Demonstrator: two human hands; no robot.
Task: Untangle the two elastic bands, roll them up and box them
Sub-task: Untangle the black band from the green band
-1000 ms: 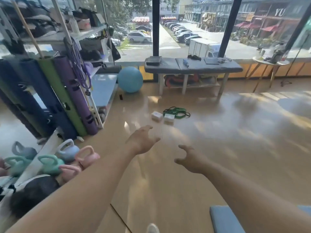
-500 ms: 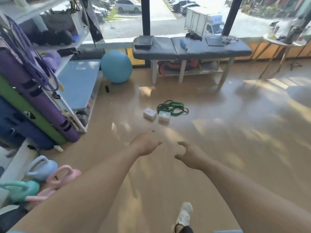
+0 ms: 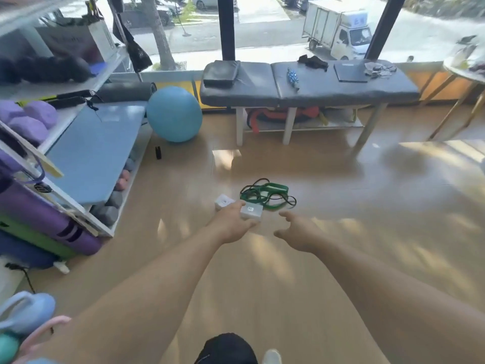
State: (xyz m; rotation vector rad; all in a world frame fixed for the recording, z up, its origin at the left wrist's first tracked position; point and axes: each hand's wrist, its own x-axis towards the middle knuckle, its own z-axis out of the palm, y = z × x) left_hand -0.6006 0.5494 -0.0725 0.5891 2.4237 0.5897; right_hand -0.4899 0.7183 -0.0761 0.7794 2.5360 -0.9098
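Observation:
A green elastic band (image 3: 273, 191) and a thin black elastic band (image 3: 287, 199) lie tangled together on the wooden floor. Just left of them sit two small white boxes, one (image 3: 251, 212) close to the bands and one (image 3: 222, 200) further left. My left hand (image 3: 232, 224) reaches forward with relaxed fingers and overlaps the near edges of both boxes; whether it touches them I cannot tell. My right hand (image 3: 298, 232) stretches out beside it, fingers spread and holding nothing, a short way in front of the bands.
A grey padded bench (image 3: 309, 85) stands behind the bands by the window. A blue exercise ball (image 3: 174, 114) and a shelf rack (image 3: 78, 153) with mats and foam blocks fill the left side. Kettlebells (image 3: 23, 313) sit at the lower left. A small round table (image 3: 464, 69) is at the right.
I have walked toward the bands and boxes, which now sit much closer. Both hands stay outstretched, and my left hand now overlaps the boxes.

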